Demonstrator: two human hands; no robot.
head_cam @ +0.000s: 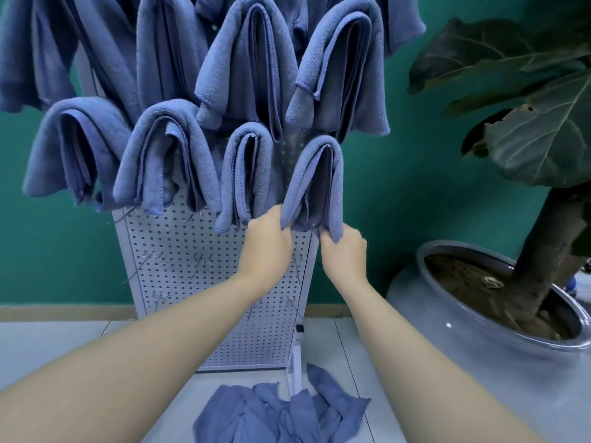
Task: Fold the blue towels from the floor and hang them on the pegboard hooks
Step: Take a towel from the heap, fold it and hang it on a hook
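A folded blue towel (315, 183) hangs draped over a hook on the white pegboard (179, 251), its two sides falling like a narrow arch. Both hands hold its bottom edge. The left hand (268, 239) pinches the left lower corner of the towel, fingers curled round the cloth. The right hand (343, 251) grips the right lower corner, fingers closed over the hem, just beside the left hand with only the towel's middle folds between them.

Just left of the left hand hangs another folded towel (246, 174), narrow and close against the held one. Further left of that hand two more folded towels (163, 158) hang in the same row, and above both hands a higher row of towels (252, 65) covers the upper board. Below the hands, bare wire hooks (200, 262) stick out from the perforated panel.

Below the forearms, on the pale tiled floor (64, 343), lies a crumpled heap of blue towels (281, 410) at the foot of the board. To the right of the right hand stands a large grey pot (447, 362) of soil holding a broad-leaved plant (527, 107), against a green wall (399, 187).
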